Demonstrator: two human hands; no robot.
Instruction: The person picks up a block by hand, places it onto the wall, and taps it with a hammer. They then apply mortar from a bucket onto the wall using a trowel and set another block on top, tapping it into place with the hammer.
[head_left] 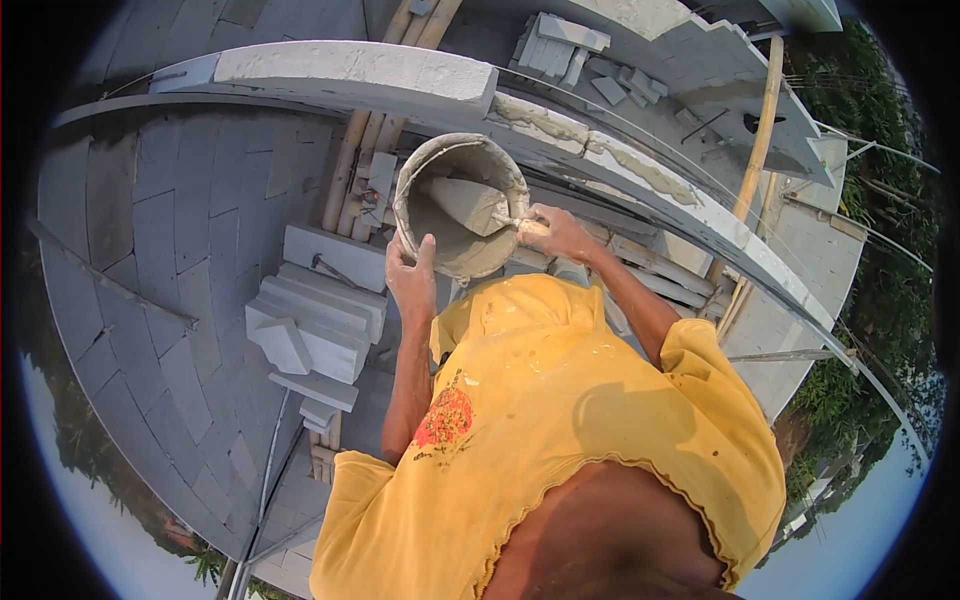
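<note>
A mortar-caked bucket (408, 190) is tipped in front of my chest, its mouth facing me. My left hand (411, 280) grips its lower left rim, thumb on the near side and the other fingers mostly hidden behind the wall. In my right hand (556, 232) is the handle of a trowel (468, 205), fingers wrapped round it at the bucket's right rim. The trowel's blade lies inside the bucket and is coated in grey mortar. Just beyond the bucket runs a block wall (350, 75), with mortar spread along part of its top (640, 170) to the right.
Pale blocks (315, 320) are stacked to the left, with a hammer (335, 268) on one. Bamboo poles (352, 170) stand behind the bucket; another pole (762, 130) leans at right. A thin string (690, 155) runs along the wall. More blocks (560, 45) lie beyond it.
</note>
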